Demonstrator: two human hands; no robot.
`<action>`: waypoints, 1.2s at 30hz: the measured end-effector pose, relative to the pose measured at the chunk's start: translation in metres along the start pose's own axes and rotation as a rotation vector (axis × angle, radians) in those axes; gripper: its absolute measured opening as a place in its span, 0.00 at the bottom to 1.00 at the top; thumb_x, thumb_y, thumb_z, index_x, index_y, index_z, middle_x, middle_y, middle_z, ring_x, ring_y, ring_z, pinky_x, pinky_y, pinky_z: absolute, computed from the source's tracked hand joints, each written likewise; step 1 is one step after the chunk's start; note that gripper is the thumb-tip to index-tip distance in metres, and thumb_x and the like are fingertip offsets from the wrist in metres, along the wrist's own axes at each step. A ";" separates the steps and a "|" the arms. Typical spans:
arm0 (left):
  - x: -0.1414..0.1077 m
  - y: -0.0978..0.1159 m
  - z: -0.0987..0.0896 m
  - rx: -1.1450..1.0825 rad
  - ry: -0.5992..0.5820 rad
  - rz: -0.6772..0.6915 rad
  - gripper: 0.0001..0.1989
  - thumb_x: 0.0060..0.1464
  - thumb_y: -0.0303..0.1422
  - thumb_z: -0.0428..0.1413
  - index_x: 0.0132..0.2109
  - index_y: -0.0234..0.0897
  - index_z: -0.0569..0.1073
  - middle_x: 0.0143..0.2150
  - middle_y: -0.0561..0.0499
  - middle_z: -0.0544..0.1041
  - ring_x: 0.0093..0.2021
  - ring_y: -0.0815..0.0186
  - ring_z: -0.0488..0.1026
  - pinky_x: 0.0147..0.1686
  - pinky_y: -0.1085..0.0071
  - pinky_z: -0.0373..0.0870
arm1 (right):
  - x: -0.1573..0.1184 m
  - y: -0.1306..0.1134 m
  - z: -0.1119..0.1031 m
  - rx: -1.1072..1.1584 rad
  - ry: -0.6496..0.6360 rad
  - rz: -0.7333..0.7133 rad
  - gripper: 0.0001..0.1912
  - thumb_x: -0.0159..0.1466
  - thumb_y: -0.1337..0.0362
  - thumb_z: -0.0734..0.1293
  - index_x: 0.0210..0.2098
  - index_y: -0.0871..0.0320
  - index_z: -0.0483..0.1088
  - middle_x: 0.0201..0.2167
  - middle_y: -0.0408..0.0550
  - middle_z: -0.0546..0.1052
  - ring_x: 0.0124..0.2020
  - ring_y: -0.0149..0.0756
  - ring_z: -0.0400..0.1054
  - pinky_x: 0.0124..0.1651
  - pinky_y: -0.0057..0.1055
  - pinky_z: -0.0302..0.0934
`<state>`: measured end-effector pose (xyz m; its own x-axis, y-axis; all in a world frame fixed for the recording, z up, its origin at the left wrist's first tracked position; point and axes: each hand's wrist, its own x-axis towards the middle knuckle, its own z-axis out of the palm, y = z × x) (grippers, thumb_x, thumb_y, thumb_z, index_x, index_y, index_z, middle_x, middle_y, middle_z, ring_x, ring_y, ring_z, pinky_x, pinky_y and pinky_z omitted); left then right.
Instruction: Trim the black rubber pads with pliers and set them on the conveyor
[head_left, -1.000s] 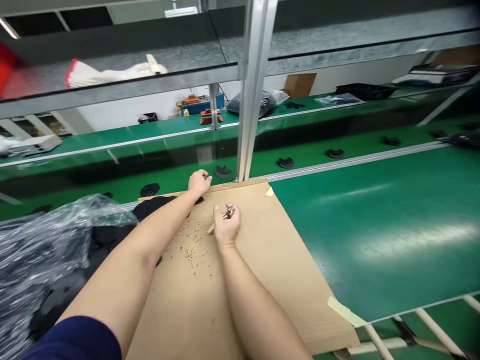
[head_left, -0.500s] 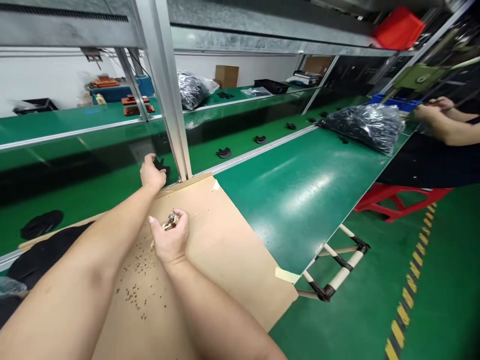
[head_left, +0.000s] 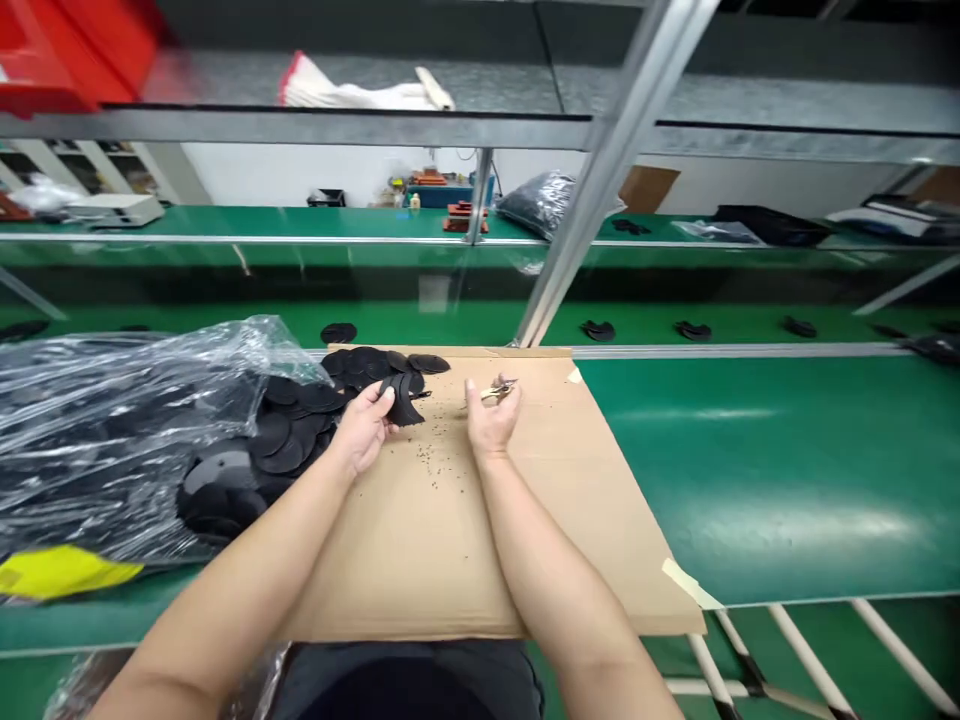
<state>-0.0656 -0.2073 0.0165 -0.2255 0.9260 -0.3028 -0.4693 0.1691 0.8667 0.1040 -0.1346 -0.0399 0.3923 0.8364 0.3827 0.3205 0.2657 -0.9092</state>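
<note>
My left hand (head_left: 365, 430) is closed around a few thin black curved pieces (head_left: 405, 402), pinched between thumb and fingers above the cardboard sheet (head_left: 420, 570). Beside it on the left lies a pile of flat black rounded pieces (head_left: 289, 430), partly under a clear plastic bag (head_left: 150, 400). My right hand (head_left: 493, 425) is wrapped round small pliers (head_left: 498, 392) with pale yellowish handles, over the middle of the cardboard. The pliers' jaws are too small to make out. Tiny dark scraps (head_left: 431, 460) are scattered on the cardboard between my hands.
Behind the cardboard runs a green belt (head_left: 465, 325) carrying spaced black pieces (head_left: 693, 330). A slanted metal post (head_left: 592, 180) rises at the cardboard's back edge. A white glove (head_left: 360, 95) lies on the shelf above. Green table surface (head_left: 765, 470) stretches to the right.
The view has turned left, bringing the pile and bag into sight. My left hand has drawn back from the belt to beside the pile, holding black pieces. My right hand keeps the pliers.
</note>
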 end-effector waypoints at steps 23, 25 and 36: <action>-0.007 -0.024 -0.023 -0.123 0.012 -0.128 0.29 0.41 0.41 0.66 0.50 0.40 0.67 0.27 0.55 0.71 0.20 0.74 0.65 0.19 0.80 0.56 | -0.030 -0.022 -0.026 -0.347 -0.736 -0.723 0.20 0.65 0.61 0.62 0.56 0.59 0.64 0.43 0.54 0.75 0.42 0.43 0.68 0.48 0.41 0.65; -0.007 -0.024 -0.023 -0.121 0.011 -0.134 0.29 0.41 0.41 0.66 0.50 0.40 0.67 0.27 0.54 0.71 0.20 0.74 0.64 0.19 0.80 0.56 | -0.030 -0.022 -0.028 -0.359 -0.736 -0.723 0.19 0.65 0.62 0.62 0.55 0.60 0.64 0.43 0.54 0.75 0.42 0.43 0.68 0.48 0.40 0.65; -0.007 -0.029 -0.025 -0.121 -0.013 -0.128 0.27 0.42 0.39 0.66 0.49 0.39 0.67 0.27 0.53 0.71 0.21 0.73 0.64 0.19 0.79 0.56 | -0.032 -0.023 -0.031 -0.408 -0.776 -0.715 0.18 0.66 0.62 0.62 0.54 0.60 0.66 0.36 0.51 0.75 0.37 0.39 0.68 0.45 0.34 0.64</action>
<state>-0.0720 -0.2268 -0.0169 -0.1461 0.9040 -0.4019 -0.5927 0.2452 0.7672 0.1104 -0.1823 -0.0259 -0.5898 0.6642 0.4594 0.5694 0.7454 -0.3466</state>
